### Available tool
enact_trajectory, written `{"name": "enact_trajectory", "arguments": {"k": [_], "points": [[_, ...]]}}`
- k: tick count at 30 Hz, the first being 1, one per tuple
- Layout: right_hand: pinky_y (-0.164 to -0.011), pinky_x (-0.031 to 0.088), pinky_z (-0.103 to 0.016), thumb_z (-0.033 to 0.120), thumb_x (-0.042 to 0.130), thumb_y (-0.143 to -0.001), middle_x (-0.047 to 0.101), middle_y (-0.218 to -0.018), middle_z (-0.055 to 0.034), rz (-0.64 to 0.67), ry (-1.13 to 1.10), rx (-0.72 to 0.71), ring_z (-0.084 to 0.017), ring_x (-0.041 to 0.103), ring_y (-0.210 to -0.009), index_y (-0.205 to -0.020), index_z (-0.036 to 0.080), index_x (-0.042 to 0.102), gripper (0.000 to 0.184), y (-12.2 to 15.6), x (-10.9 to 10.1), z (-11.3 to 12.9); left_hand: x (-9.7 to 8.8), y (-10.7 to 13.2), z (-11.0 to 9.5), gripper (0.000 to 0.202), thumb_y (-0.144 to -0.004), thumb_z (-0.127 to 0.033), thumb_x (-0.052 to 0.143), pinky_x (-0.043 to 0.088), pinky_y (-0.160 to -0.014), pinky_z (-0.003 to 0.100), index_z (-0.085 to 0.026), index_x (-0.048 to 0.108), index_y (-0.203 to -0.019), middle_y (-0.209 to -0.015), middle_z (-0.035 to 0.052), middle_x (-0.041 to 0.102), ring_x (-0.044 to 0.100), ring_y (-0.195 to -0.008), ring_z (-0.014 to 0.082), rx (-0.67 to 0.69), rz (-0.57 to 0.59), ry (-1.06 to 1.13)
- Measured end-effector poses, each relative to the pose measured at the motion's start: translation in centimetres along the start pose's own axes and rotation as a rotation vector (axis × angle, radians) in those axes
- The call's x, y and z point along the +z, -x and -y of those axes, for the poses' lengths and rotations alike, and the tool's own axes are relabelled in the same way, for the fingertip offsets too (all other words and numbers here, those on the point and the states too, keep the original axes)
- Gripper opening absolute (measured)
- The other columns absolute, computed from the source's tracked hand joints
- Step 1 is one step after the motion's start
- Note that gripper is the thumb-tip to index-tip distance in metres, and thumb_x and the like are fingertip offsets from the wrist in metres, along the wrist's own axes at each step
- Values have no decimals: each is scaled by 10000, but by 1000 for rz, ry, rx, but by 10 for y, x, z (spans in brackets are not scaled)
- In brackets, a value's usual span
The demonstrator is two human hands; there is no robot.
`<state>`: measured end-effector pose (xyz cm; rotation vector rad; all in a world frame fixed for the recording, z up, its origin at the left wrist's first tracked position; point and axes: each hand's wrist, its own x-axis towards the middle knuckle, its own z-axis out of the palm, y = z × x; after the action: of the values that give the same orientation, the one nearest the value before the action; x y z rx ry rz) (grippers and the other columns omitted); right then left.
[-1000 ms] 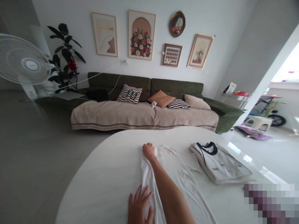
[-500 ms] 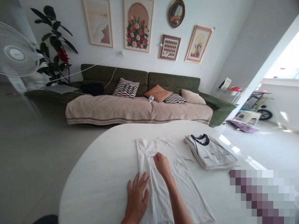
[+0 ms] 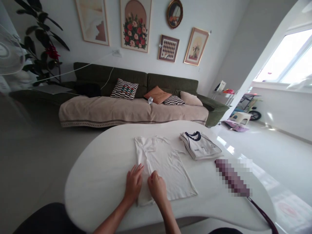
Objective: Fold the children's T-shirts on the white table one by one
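A white T-shirt [image 3: 168, 165] lies flat on the white oval table [image 3: 102, 169], its left side folded in lengthwise. My left hand [image 3: 133, 183] rests flat on the shirt's folded left edge near the hem, fingers stretched out. Beside it, my right hand [image 3: 157, 188] lies on the shirt's lower part with the fingers curled and pressed onto the cloth; whether it pinches the fabric is unclear. A folded white shirt with a dark blue collar [image 3: 200, 145] sits further right on the table.
A blurred-out long object [image 3: 231, 177] lies on the table's right side with a dark strap trailing off the edge. Beyond the table stand a green sofa [image 3: 131, 104] with cushions, a fan [image 3: 7, 55] and a plant at left.
My right hand has slid from the shirt's collar down along the fold to the hem end. The left hand stayed flat on the lower left edge. The view has tilted downward.
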<state>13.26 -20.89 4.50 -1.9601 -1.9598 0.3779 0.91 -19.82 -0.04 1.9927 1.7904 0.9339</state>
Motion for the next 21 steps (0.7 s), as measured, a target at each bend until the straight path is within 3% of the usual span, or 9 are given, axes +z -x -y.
{"name": "enact_trajectory", "arguments": {"k": [4,8,11,15,18,21], "points": [[-545,349,-233,110,340,-831,671,-754,-97,33,61,4,-193,640,-719,-967,143,519,227,1,-1,-6,-4,5,-6,433,-862,-286,297,215,-1000,535,-255,409,-1279,-1379,40,358,232,-1293,242,99,91,-43],[-582,373,-232,179,449,-807,671,-804,-93,67,89,-21,-192,635,-758,-886,169,573,147,-14,-4,-19,-5,9,-13,477,-852,-374,346,107,-1007,591,-291,323,-1320,-1418,32,278,182,-1311,247,171,248,-147],[-635,394,-233,214,433,-833,667,-841,-84,44,56,2,-176,623,-813,-874,173,590,167,-54,-12,-25,-4,9,-16,528,-813,-372,408,58,-1011,596,-322,297,-1327,-1437,0,226,123,-1325,247,159,298,-213],[-755,420,-250,217,429,-861,640,-949,-70,9,7,52,-152,580,-927,-963,151,575,190,-128,-16,-24,-7,8,-18,550,-790,-398,435,48,-1019,587,-344,302,-1321,-1442,-13,208,115,-1326,254,121,316,-229],[-812,446,-334,311,469,-860,593,-1022,-58,-3,-25,124,-152,560,-931,-1030,141,542,251,-172,-8,-18,-9,6,-19,550,-787,-419,445,57,-1023,579,-370,302,-1315,-1441,-16,211,143,-1320,258,108,314,-202],[-788,470,-363,357,485,-849,564,-1044,-52,10,-41,203,-153,557,-905,-1042,151,533,287,-197,6,-11,-10,4,-17,561,-773,-423,479,68,-1018,587,-391,309,-1306,-1443,-12,205,160,-1314,270,94,321,-170]]}}
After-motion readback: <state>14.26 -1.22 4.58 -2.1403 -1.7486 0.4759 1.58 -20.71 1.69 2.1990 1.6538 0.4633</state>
